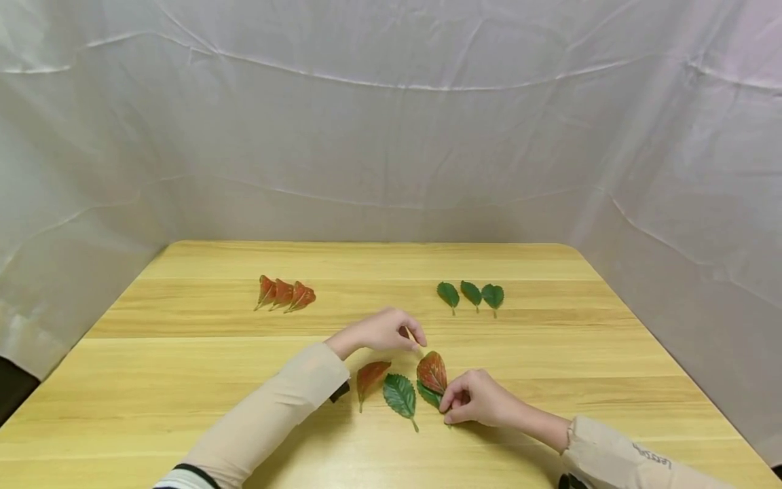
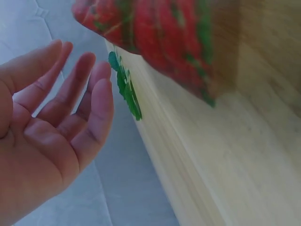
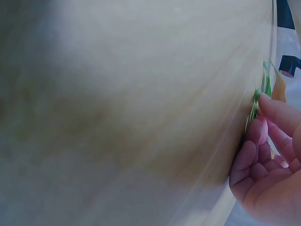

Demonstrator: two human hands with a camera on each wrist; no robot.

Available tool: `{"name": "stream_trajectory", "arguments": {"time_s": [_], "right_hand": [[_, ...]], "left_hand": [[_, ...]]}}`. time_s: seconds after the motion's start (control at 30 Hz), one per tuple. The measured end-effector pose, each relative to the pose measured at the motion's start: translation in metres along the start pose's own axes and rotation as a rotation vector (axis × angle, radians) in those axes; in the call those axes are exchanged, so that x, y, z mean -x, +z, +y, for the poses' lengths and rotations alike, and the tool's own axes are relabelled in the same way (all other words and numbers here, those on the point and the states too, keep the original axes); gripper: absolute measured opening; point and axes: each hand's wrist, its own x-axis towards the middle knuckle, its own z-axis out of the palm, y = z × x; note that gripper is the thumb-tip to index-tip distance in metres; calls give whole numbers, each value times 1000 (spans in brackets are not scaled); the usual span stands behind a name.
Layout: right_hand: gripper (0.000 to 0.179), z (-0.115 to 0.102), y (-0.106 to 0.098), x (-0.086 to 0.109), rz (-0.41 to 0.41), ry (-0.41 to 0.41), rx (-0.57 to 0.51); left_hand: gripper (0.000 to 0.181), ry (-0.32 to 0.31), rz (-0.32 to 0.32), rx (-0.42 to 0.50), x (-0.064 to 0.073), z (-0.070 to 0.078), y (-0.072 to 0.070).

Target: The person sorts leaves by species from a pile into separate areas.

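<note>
My left hand [image 1: 387, 331] hovers over the table beyond a red leaf [image 1: 431, 371], its fingers loosely bent around nothing, as the left wrist view also shows. That red leaf overlaps a green leaf [image 1: 427, 394], which lies partly beneath it. The right hand [image 1: 482, 399] pinches the green leaf near its stem end with thumb and forefinger; in the right wrist view a bit of green shows at the fingertips [image 3: 264, 100]. To the left lie a second green leaf [image 1: 400, 394] and a curled red leaf [image 1: 370, 377], the latter close to my left wrist.
Three overlapping red leaves [image 1: 284, 293] lie at the back left of the wooden table [image 1: 183, 380]. Three green leaves [image 1: 471, 293] lie in a row at the back right. A pale cloth [image 1: 391, 136] hangs behind the table and along its sides.
</note>
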Motion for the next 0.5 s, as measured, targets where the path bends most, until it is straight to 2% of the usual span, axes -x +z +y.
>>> {"name": "stream_trajectory", "arguments": {"time_s": [0.3,0.5], "right_hand": [[6,3,1,-1,1,-6,0],[6,4,1,-1,6,-17,14]], "left_hand": [[16,36,-118,18,-12,1,5],[18,70,-172,33,-16,1,8]]}}
